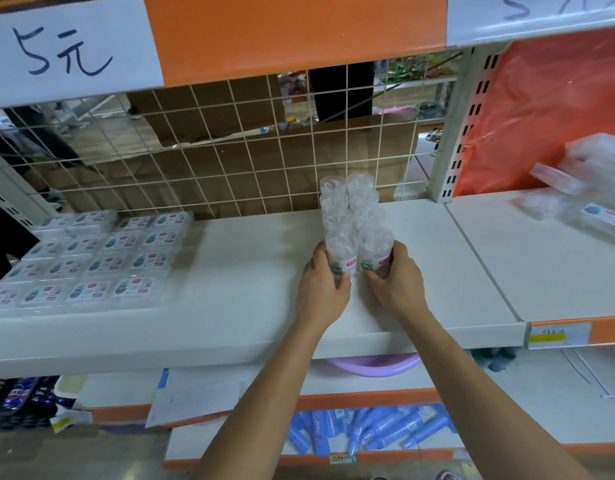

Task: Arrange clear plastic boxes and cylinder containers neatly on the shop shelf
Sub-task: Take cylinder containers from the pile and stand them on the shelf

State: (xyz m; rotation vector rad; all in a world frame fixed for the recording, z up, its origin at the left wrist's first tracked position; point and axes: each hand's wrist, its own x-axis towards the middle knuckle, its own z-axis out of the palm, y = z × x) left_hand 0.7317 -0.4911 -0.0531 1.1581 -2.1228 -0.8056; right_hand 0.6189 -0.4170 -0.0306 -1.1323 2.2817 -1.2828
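Several clear cylinder containers [351, 216] stand upright in two rows on the white shelf [250, 271], running from the wire back grid toward me. My left hand [321, 289] grips the front left cylinder [340, 254]. My right hand [394, 282] grips the front right cylinder [375, 251]. Both front cylinders carry small labels and touch each other. Flat clear plastic boxes [88, 258] with labels lie in tidy rows on the left part of the shelf.
A loose heap of clear boxes [583, 188] lies on the neighbouring shelf at the right, before an orange bag [541, 109]. A wire grid [230, 150] backs the shelf. Below are a purple basin [378, 365], papers and blue tubes [375, 431].
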